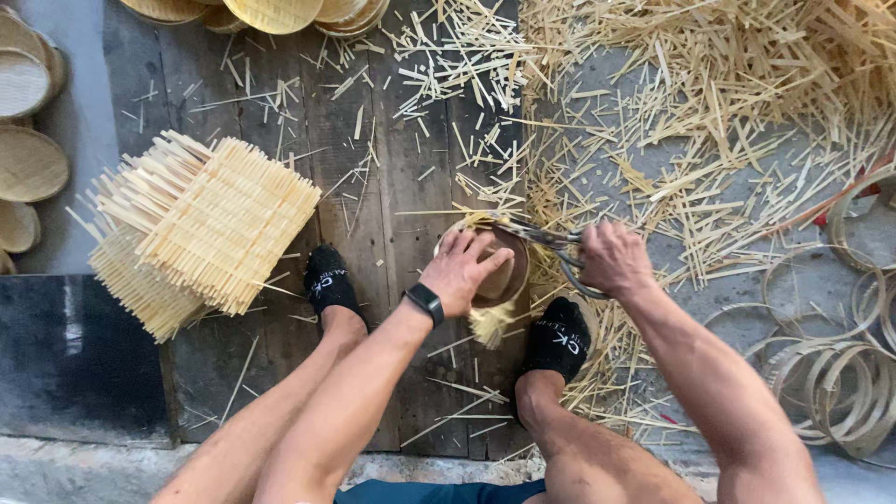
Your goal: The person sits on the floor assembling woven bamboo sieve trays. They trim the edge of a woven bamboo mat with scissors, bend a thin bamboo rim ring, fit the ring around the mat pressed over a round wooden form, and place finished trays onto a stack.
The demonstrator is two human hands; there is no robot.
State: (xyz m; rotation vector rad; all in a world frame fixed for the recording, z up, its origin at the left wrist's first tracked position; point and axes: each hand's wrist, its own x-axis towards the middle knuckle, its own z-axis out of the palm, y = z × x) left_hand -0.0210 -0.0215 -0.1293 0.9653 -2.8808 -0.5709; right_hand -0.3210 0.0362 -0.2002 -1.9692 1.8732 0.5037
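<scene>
**Scissors trimming a small woven basket**

Hands meet near the middle of the view, above a floor of dark wooden planks (280,103). The left hand (464,266) lies spread, fingers open and pressed flat, over a small round woven basket (509,280) that sits between the two feet. One black band (426,303) wraps the left wrist. The right hand (611,259) is curled tight around the handles of one pair of scissors (546,238), whose blades point toward 9 o'clock and reach the basket's rim at its upper edge. A tuft of untrimmed straw ends (490,322) sticks out from under the basket at 6 o'clock.

Two feet in black socks show: the left sock (329,280) at 9 o'clock of the basket, the right sock (558,338) just at 4 o'clock of it.

One stack of square woven bamboo mats (201,224) with loose fringe ends lies well apart at 9 o'clock. Cut bamboo slivers (709,103) lie too thickly to count from 12 to 3 o'clock. Bent bamboo hoops (831,383) pile up at 4 o'clock; I cannot tell their number. Four round woven trays (28,163) overlap along the left edge, and about four more finished baskets (275,11) crowd the top edge at 11 o'clock.
</scene>
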